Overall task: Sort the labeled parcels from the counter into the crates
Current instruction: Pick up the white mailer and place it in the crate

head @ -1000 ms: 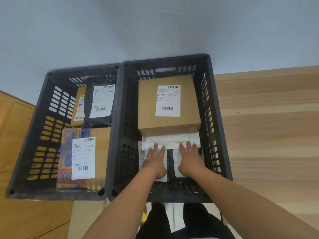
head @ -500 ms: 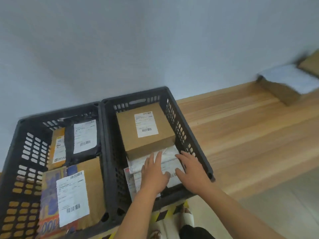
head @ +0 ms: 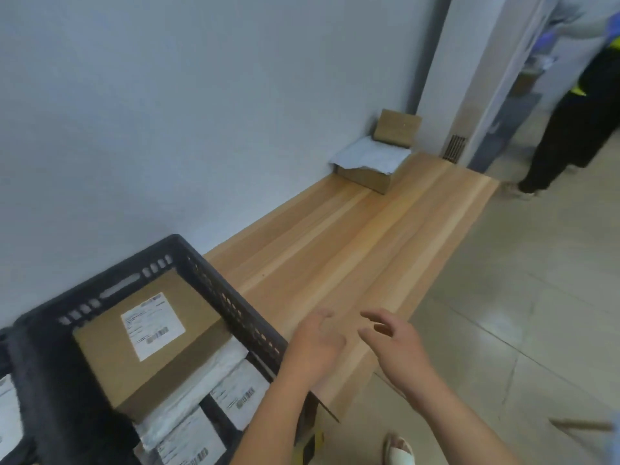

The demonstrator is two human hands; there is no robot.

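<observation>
Both hands are empty, so the person appears to be between parcels, with the next fetch ahead. The left hand (head: 315, 344) and right hand (head: 396, 340) hover side by side just right of the black crate (head: 231, 297), palms down, fingers loosely spread, over the wooden counter (head: 352, 250). 2 brown boxes (head: 369, 176) and a white mailer (head: 369, 156) wait well beyond the crate, at the counter's far end. Reaching them likely calls for stepping along the counter. Inside the crate lie a labeled box (head: 147, 333) and white labeled parcels (head: 235, 391).
</observation>
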